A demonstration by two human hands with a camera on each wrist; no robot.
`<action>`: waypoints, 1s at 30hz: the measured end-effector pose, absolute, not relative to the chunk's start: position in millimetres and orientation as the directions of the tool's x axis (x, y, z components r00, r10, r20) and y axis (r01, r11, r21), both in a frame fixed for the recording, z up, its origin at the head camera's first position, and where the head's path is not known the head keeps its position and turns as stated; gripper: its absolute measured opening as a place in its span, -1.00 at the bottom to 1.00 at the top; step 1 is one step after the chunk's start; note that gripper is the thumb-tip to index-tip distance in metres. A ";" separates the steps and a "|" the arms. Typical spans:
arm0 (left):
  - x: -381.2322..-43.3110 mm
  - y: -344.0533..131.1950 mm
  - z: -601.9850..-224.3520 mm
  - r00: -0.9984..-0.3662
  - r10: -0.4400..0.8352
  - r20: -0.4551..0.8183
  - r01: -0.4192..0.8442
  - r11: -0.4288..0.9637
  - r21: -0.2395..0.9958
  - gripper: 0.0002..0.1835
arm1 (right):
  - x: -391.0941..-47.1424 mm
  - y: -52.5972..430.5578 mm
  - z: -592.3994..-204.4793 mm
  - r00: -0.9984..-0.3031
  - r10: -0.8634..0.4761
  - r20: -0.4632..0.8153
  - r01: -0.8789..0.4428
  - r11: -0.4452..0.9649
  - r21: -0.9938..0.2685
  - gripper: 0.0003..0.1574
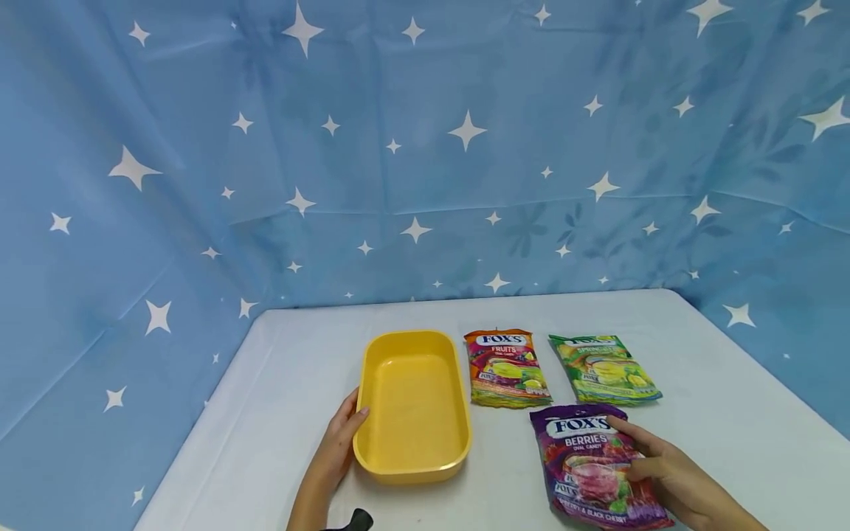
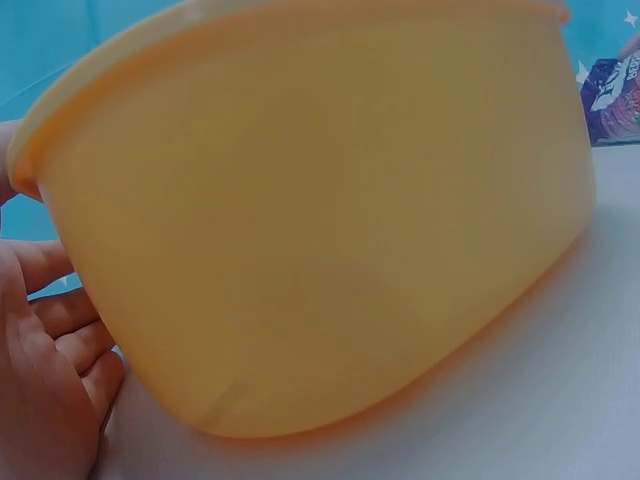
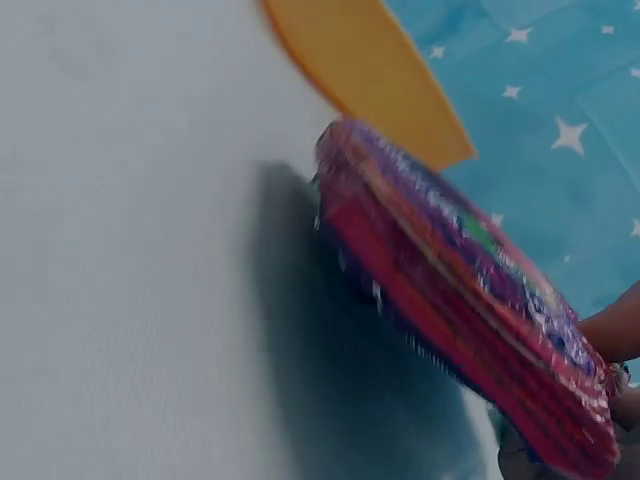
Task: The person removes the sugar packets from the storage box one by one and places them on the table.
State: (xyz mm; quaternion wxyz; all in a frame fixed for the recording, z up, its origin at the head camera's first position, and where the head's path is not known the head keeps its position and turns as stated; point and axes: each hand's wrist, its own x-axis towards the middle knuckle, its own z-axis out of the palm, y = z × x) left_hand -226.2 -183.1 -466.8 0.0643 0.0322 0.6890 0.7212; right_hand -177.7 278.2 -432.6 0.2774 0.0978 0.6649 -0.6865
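A yellow plastic tub (image 1: 412,405) sits on the white table with nothing inside it. My left hand (image 1: 339,439) grips its left rim, thumb over the edge and fingers against the outer wall; the left wrist view shows the tub's side (image 2: 320,220) close up. To the right, my right hand (image 1: 677,476) holds a purple bag of Fox's Berries candy (image 1: 587,472) by its right side. In the right wrist view the purple bag (image 3: 450,290) is tilted, its near part raised above the table with a shadow below.
Behind the purple bag lie a red-orange Fox's Fruits candy bag (image 1: 508,369) and a green Fox's candy bag (image 1: 606,370), both flat on the white table (image 1: 252,428). A blue cloth with white stars (image 1: 425,162) hangs behind the table. A black object (image 1: 361,519) shows near my left forearm.
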 end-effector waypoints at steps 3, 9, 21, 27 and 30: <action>-225.2 -183.7 -467.3 -0.990 0.127 -0.054 -0.058 -0.027 0.998 -0.35 | -180.1 279.0 -434.4 -0.838 -0.180 -0.514 0.497 0.136 -0.857 0.01; -224.7 -182.8 -467.1 -0.992 0.115 -0.058 -0.062 -0.030 0.998 -0.34 | -188.0 277.9 -432.4 -0.861 -0.085 -0.501 0.433 0.394 -0.811 -0.02; -225.6 -182.7 -467.2 -0.992 0.113 -0.064 -0.068 -0.033 0.997 -0.34 | -194.9 265.2 -440.2 -0.903 -0.003 -0.429 0.285 0.743 -0.606 -0.11; -227.0 -185.2 -465.9 -0.991 0.116 -0.059 -0.063 -0.029 0.998 -0.35 | -194.7 259.3 -441.4 -0.932 -0.009 -0.361 0.202 0.817 -0.541 -0.11; -227.2 -186.0 -465.6 -0.991 0.121 -0.057 -0.061 -0.031 0.998 -0.35 | -194.5 257.5 -438.4 -0.954 -0.031 -0.298 0.114 0.882 -0.457 -0.17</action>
